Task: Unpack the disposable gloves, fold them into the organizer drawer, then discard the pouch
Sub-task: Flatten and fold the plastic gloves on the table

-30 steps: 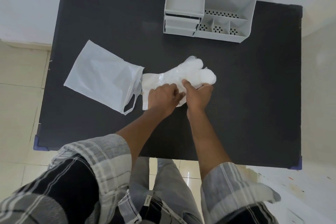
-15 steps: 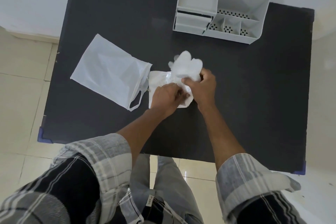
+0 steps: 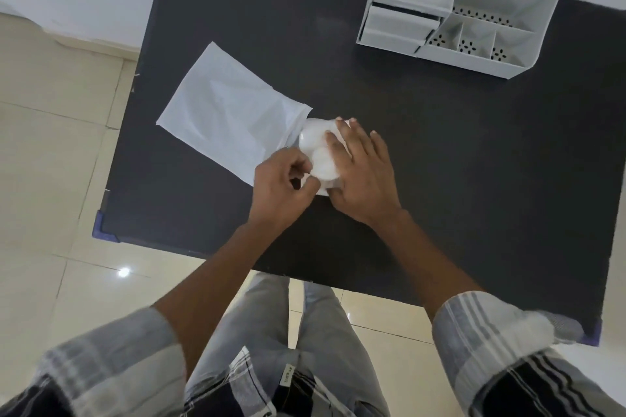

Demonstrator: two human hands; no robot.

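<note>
Right hand [image 3: 362,173]: fingers flat, pressing folded gloves [image 3: 316,154] beside pouch [image 3: 230,115]. Left hand [image 3: 283,184]: fingertips apparently pinching the bundle's near edge. Gloves: thin, light, slippery, springy; hold at the fold. Black table [image 3: 440,179]; organizer [image 3: 457,3] well apart; tiled floor [image 3: 50,145].

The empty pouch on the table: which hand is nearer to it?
Left. The left hand touches the near edge of the pouch; the right hand lies further right, flat on the folded gloves.
</note>
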